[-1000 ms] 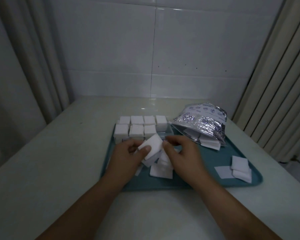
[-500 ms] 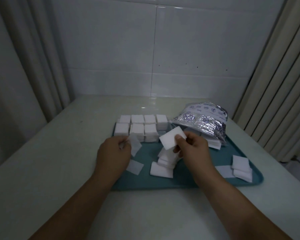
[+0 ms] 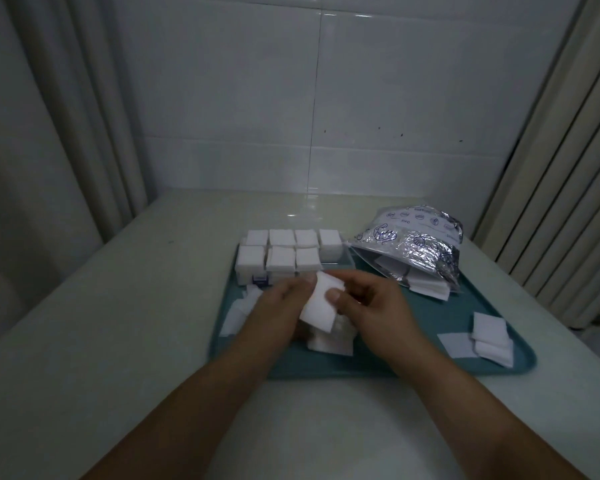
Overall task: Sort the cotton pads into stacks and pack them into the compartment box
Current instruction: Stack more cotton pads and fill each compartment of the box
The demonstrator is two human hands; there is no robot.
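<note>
I am watching from afar, taking the teal tray (image 3: 430,367) as my landmark throughout. Over its middle, both hands are holding one small stack of cotton pads (image 3: 321,306): the left hand (image 3: 278,306) is gripping the stack's left edge, and the right hand (image 3: 371,306) is pinching its right side, thumb lying on the top face and fingers curled beneath. I am judging this to be the squaring-up step, with the pads being evened into a tidy block above the tray. At the tray's far left corner the compartment box (image 3: 284,258) is sitting with white stacks filling seven cells; the near right cell of the box is looking empty, though the hands are partly hiding it. Directly under the hands more loose pads (image 3: 329,342) are lying on the tray; a few thin ones (image 3: 236,313) are spilling over its left edge, and another little heap (image 3: 489,336) is waiting near its right corner. At the tray's far right the foil bag (image 3: 413,247) is lying open with pads showing at its mouth. Next, I am reckoning, the stack needs carrying forward to that free cell and pressing in level, keeping the edges aligned so nothing catches on the dividers.
</note>
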